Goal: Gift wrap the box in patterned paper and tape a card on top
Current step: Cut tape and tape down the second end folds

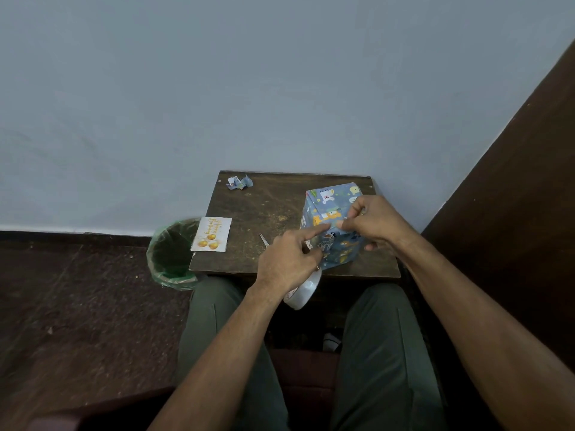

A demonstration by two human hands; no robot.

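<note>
Hiding much of the near face of the wrapped box point(334, 213), both hands meet at its top front edge, so the seam they work on cannot be made out. The left hand point(287, 259) presses its straight index finger onto the paper while its curled lower fingers hold a white tape roll point(303, 290), partly covered by the palm. The right hand point(371, 222) pinches something small at the same spot; what it is cannot be told. The box, in blue paper printed with cartoon animals, stands on the right part of a scuffed dark wooden table point(249, 213). Only the metal tips of scissors point(264, 238) show. A flat white birthday card point(212, 234) overhangs the left edge above a green-lined bin point(169, 253). A crumpled paper scrap point(239, 182) lies at the far corner.
</note>
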